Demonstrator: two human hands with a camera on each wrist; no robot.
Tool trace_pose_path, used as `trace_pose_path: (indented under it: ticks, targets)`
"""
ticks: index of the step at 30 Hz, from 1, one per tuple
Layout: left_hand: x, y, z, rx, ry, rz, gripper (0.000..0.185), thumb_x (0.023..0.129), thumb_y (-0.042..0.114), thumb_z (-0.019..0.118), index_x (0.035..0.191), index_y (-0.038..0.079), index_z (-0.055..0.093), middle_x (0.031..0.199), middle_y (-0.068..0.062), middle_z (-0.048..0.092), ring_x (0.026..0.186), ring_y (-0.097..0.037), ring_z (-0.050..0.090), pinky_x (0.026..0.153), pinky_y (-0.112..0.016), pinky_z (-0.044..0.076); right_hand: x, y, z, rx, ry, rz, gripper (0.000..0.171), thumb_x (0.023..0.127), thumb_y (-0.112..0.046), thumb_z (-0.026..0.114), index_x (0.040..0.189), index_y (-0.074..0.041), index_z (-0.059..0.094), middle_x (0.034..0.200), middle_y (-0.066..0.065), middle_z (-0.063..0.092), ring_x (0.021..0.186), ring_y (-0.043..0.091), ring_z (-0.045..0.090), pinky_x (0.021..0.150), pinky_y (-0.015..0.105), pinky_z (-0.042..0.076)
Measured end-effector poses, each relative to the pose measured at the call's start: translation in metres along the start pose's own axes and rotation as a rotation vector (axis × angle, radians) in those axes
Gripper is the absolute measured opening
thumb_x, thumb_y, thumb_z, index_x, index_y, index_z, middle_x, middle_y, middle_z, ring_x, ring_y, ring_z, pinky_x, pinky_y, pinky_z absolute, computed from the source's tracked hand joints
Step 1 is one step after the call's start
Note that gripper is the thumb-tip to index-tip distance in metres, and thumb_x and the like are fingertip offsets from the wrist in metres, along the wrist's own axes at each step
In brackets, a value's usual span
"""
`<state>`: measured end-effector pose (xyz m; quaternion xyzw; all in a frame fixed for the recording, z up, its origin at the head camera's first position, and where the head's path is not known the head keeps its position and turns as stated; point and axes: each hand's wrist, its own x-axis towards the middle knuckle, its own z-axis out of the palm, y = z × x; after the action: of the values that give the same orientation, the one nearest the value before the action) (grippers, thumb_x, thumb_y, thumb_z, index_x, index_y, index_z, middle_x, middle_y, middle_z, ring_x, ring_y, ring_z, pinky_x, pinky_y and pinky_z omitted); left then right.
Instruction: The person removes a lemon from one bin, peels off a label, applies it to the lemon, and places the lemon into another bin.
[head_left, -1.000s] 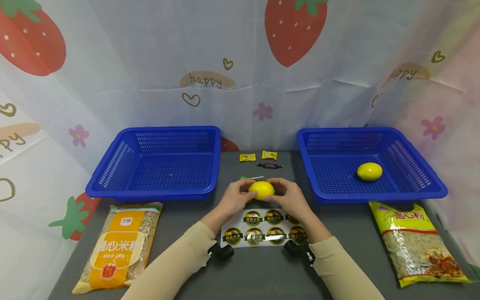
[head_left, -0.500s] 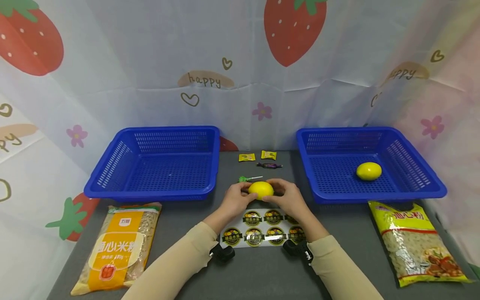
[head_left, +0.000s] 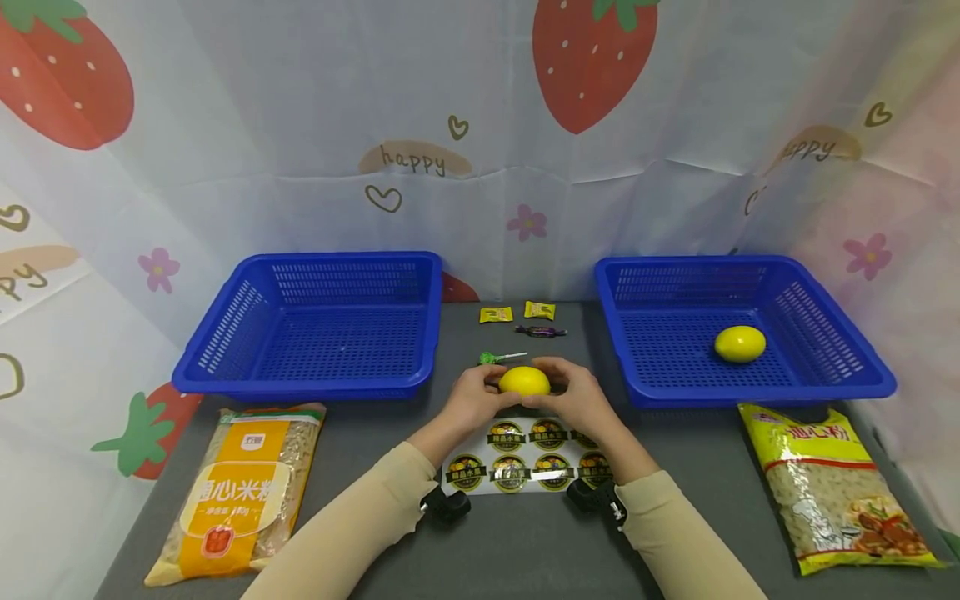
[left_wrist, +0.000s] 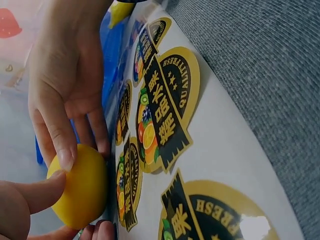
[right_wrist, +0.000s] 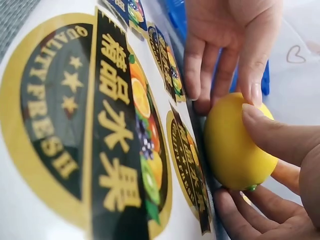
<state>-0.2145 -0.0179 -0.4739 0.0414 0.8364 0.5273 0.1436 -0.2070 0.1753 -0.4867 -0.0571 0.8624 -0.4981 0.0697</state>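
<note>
Both hands are on the same lemon (head_left: pixel 524 381), which sits in the middle of the grey table (head_left: pixel 525 542), just past the far edge of the sticker sheet (head_left: pixel 525 458) and between the two blue baskets. The left hand (head_left: pixel 472 398) cups it from the left with curled fingers, and the right hand (head_left: pixel 573 398) does the same from the right, thumb and fingers wrapped round it. The left wrist view shows a thumb and a fingertip of the opposite hand meeting on top of the fruit.

Whether the lemon rests on the table or is lifted slightly off it is hard to call, since the fingers cover its underside in every view. No sticker shows on the visible skin, but most of it is covered anyway.

The sticker sheet is partly hidden by the wrists, so its full count can't be read. A green lollipop (head_left: pixel 498 357) pokes out behind the hands, its stick partly hidden. The left basket (head_left: pixel 225 333) has only mesh showing; the right basket (head_left: pixel 825 333) holds a second lemon (head_left: pixel 739 343). The noodle bag on the right (head_left: pixel 832 487) is partly cut off at its lower corner.
</note>
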Motion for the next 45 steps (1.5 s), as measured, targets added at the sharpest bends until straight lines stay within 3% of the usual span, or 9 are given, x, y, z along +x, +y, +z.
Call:
trace_pose_path:
  ticks: [7,14,30,45]
  targets:
    - [0.0023,0.0003,0.0002,0.009,0.006,0.022,0.052,0.092,0.019,0.077,0.138,0.003,0.059,0.124,-0.015,0.065,0.113,-0.028,0.065,0.092,-0.037,0.057,0.0009,-0.0050,0.0014,-0.028,0.020,-0.015,0.061,0.085,-0.023,0.083,0.139,-0.009,0.059,0.136,0.015,0.063,0.122,0.032,0.062,0.099,0.047,0.053]
    - [0.0033,0.0014,-0.0001,-0.012,0.013,0.010,0.054,0.090,0.019,0.079,0.138,0.005,0.059,0.123,-0.014,0.065,0.112,-0.028,0.065,0.091,-0.037,0.057,0.0008,-0.0027,-0.0003,0.010,0.008,-0.010,0.065,0.085,-0.020,0.083,0.143,-0.010,0.056,0.142,0.015,0.058,0.126,0.033,0.060,0.100,0.046,0.053]
    - [-0.0002,0.0003,0.0004,-0.022,-0.008,-0.011,0.060,0.089,0.029,0.079,0.139,0.004,0.057,0.129,-0.016,0.063,0.117,-0.030,0.063,0.093,-0.039,0.057,-0.0026,-0.0029,0.0000,-0.027,-0.044,-0.037,0.073,0.081,-0.031,0.086,0.144,-0.011,0.055,0.142,0.013,0.058,0.124,0.032,0.061,0.100,0.047,0.052]
    - [0.0040,0.0026,0.0031,-0.003,0.024,0.009,0.055,0.091,0.027,0.077,0.138,0.006,0.058,0.133,-0.013,0.062,0.121,-0.030,0.062,0.095,-0.039,0.056,0.0044,-0.0048,0.0020,-0.045,0.007,-0.013,0.063,0.083,-0.020,0.085,0.139,-0.009,0.059,0.134,0.014,0.064,0.114,0.029,0.066,0.095,0.044,0.055]
